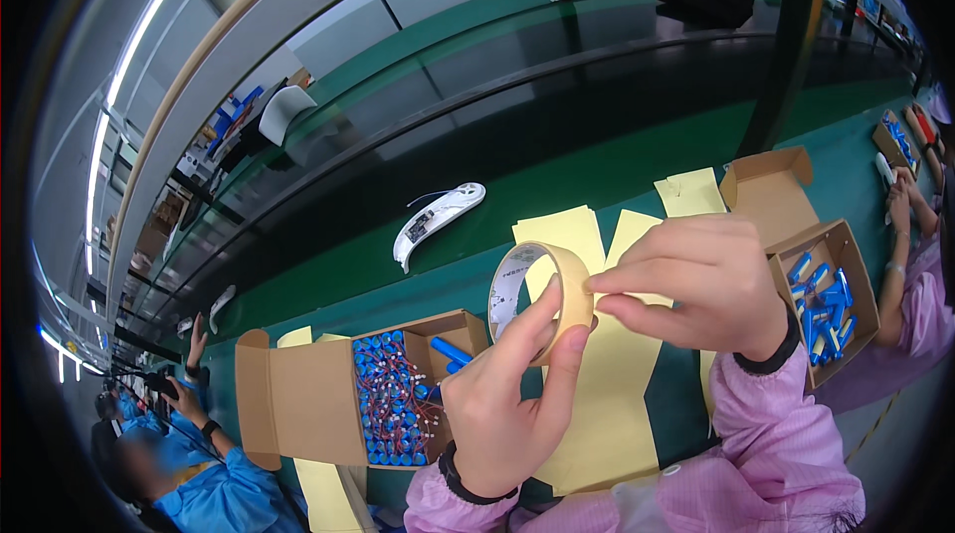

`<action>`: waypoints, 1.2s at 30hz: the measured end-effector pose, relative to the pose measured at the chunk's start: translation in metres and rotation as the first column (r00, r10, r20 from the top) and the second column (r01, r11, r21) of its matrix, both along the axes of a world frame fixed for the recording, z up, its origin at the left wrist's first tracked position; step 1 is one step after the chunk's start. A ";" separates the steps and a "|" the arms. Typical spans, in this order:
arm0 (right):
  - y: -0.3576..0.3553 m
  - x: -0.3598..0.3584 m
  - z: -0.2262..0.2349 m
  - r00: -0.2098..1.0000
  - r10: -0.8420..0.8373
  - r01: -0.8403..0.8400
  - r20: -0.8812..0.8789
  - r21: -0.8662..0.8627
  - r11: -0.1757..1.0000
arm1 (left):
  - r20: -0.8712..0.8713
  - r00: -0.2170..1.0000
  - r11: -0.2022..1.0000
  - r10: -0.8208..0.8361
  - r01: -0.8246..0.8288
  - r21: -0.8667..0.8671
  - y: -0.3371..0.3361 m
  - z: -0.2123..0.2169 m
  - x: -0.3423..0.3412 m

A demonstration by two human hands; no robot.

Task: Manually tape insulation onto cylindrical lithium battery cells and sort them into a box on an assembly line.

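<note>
Over the near side of the tabletop [438, 292], the left hand [507, 414] has its grip closed on a roll of tape [574, 294], forefinger inside the ring; the right hand [696, 279] brings thumb and forefinger to its outer face, though whether they pinch tape I cannot tell. Steady support and slow, even lifting should prevent tearing. Beneath lie yellow sheets [602, 434]; farther out, a white casing [450, 215].

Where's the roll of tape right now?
The roll of tape is right of centre in the head view, held in the left hand, beside the right hand.
</note>
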State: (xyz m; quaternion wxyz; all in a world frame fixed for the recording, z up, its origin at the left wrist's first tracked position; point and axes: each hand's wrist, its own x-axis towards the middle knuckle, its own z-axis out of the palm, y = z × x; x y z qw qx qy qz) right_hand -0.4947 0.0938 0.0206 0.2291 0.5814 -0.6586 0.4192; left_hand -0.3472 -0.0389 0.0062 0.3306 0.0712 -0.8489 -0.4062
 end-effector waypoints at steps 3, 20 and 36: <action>-0.005 0.002 -0.005 1.000 0.007 -0.008 -0.026 -0.017 1.000 | -0.038 0.999 0.999 0.014 -0.015 -0.033 0.000 -0.004 -0.001; 0.004 -0.015 0.001 0.989 -0.064 0.035 -0.135 -0.209 0.977 | -0.006 0.940 0.940 -0.342 0.342 0.000 -0.006 0.021 0.010; -0.013 0.016 -0.012 0.962 0.248 -0.255 -0.115 -0.053 0.965 | 0.266 0.712 0.684 -0.650 0.395 0.613 -0.039 0.022 0.013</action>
